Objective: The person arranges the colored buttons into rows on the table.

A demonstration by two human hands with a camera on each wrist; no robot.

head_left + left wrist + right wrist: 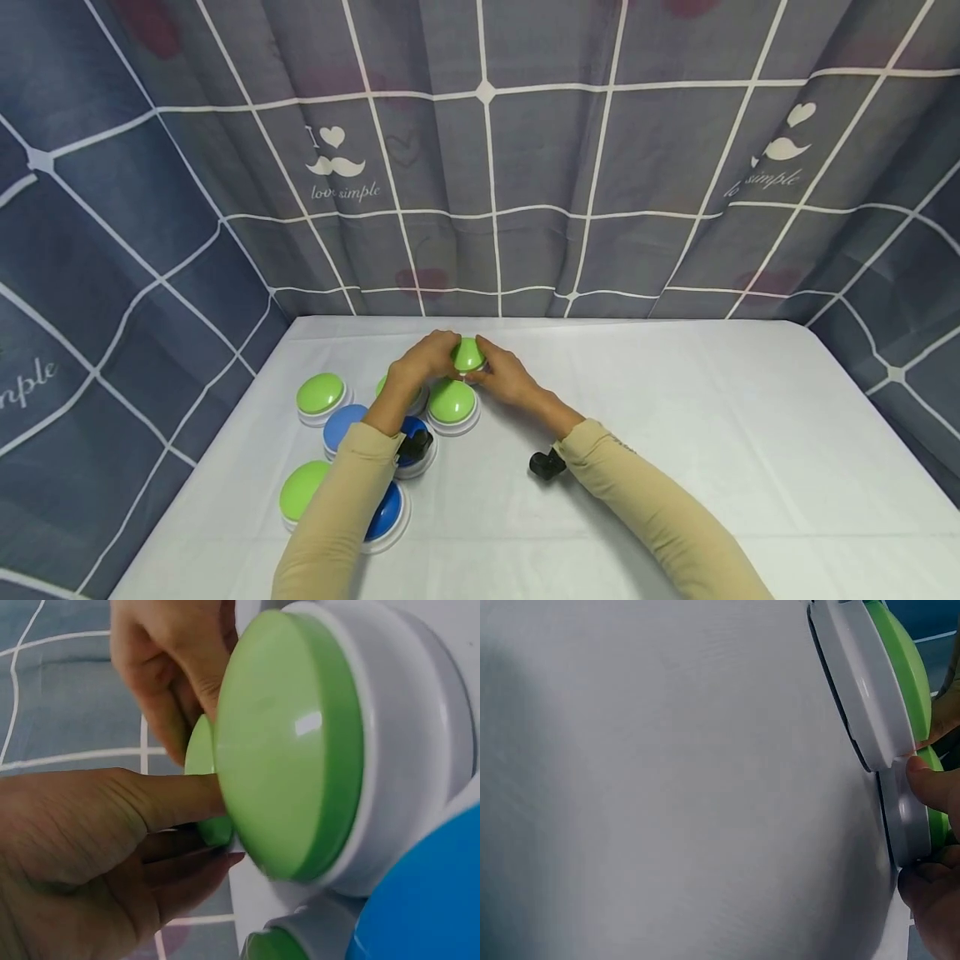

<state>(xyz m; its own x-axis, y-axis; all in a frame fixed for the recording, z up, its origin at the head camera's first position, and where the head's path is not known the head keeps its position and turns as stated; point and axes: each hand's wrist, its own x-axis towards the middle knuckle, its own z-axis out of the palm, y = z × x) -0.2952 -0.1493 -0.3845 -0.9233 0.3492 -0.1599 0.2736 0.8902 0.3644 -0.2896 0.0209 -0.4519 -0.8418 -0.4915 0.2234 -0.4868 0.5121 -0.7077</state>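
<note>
A green dome push button [469,354] on a white round base stands near the table's far edge. My left hand [426,358] grips it from the left side, and my right hand [512,380] holds its right side. In the right wrist view, the right thumb and curled fingers [930,892] lie on its white base [905,817]. Just in front of it sits a second green button [452,402], which hides much of the held one in the left wrist view. A third green button [415,400] is partly hidden behind my left wrist.
More buttons stand left on the white table [675,433]: a green one [320,392], a light blue one [343,425], another green one [302,490] and dark blue ones [386,510] partly under my left arm. A grey checked curtain [540,167] hangs behind and at both sides.
</note>
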